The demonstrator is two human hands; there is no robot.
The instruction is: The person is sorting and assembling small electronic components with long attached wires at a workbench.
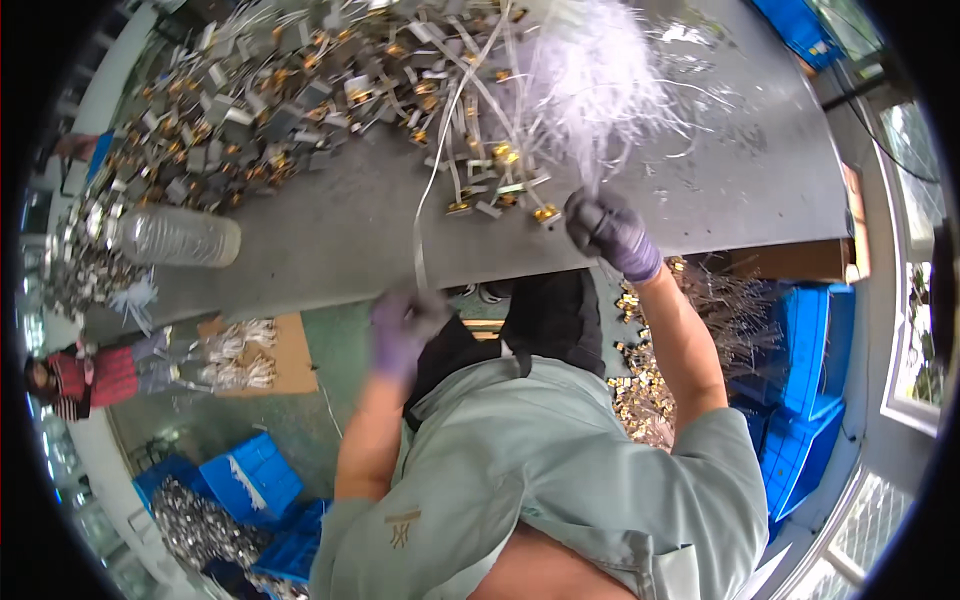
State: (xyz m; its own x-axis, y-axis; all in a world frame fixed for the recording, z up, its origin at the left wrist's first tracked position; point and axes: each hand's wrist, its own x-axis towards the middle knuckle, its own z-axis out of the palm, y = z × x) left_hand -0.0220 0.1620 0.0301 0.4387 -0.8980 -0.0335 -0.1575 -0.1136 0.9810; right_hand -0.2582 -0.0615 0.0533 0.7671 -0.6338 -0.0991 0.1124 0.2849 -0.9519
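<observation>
My right hand point(608, 228), in a purple and dark glove, is closed at the table's front edge round the gathered end of a bundle of thin white strands point(600, 85). The strands fan out above it over the tabletop. My left hand point(402, 325), gloved alike and smeared by motion, is in front of the edge. A long thin white cable point(432, 185) runs from its fingers up into the heap. That heap of small grey metal parts with copper-coloured pieces and white leads point(300, 100) covers the far left and middle of the table; a few parts lie near my right hand.
A clear plastic bottle point(180, 237) lies on the grey table point(330, 230) at left. Below are blue crates point(250, 478) at left and more blue bins point(805, 350) at right. Copper-coloured parts with leads point(640, 390) are piled beside my legs. Another person point(95, 380) is at far left.
</observation>
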